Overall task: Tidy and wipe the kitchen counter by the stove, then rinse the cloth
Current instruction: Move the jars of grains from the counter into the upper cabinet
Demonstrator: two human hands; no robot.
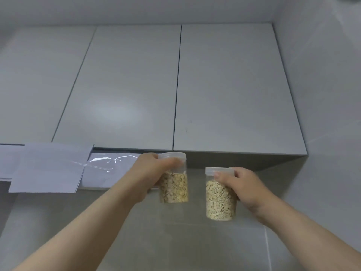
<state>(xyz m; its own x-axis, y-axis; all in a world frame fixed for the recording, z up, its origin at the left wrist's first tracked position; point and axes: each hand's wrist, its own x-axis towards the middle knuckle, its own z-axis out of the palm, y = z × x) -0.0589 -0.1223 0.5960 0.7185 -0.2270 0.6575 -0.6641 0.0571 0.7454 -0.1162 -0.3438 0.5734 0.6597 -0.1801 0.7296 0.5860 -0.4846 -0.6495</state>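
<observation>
Fingers of left hand and right hand grip clear, white-lidded oat jars.

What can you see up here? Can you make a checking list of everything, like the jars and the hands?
Surface: nothing seen; the view tilts up towards the cupboards.
Job's things: left jar and right jar, clear with pale lids, full of oat-like flakes, upright, apart, both held in the air.
Clutter: white sheets and clear film at the left under the cupboards.
Hands: left hand grips the left jar near its lid; right hand grips the right jar near its lid.
Cables: nothing seen.
Surroundings: closed grey cabinet doors above, tiled wall below.
</observation>
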